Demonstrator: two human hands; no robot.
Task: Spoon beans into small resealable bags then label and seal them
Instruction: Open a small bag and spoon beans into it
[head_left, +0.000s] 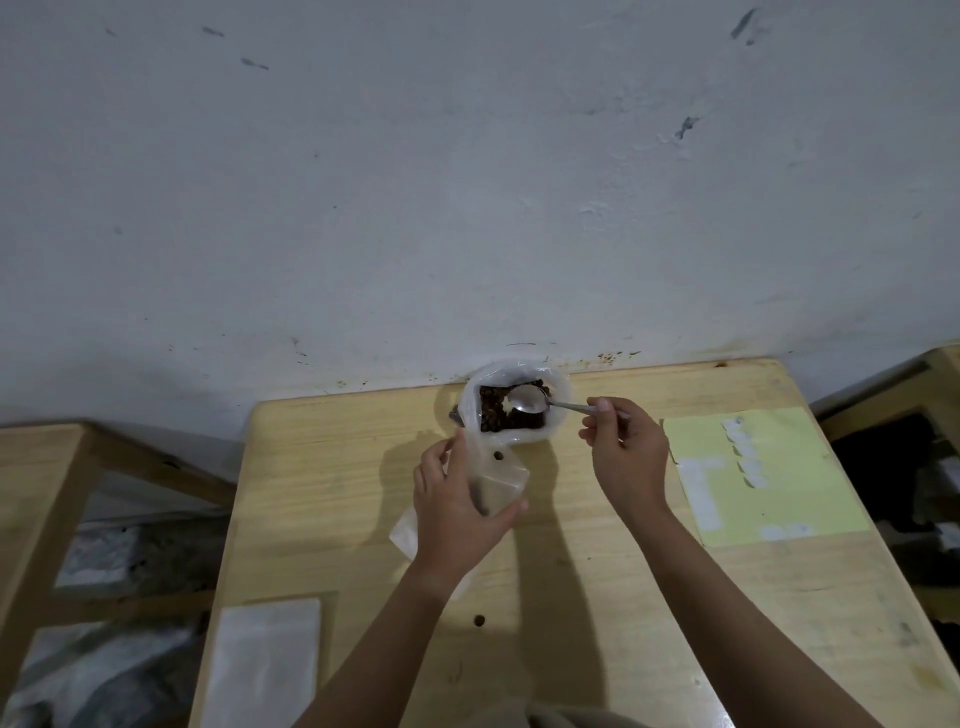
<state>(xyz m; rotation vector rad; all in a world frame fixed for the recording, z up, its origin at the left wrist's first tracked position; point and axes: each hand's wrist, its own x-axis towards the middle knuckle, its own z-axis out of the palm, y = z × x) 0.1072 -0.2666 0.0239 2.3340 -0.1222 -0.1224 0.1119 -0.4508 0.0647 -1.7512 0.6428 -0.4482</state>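
Metal spoon (527, 399), one, pinched in right grip (623, 447), bowl over beans (498, 415) in one open plastic bag (556, 395) at counter (597, 597) far edge. Left grip (457, 514) clamped on one small resealable bag (501, 480). One yellow label sheet (779, 467) near right edge.

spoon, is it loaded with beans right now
No: the spoon, held by the right hand over the beans in the big bag, shows a bare shiny bowl.
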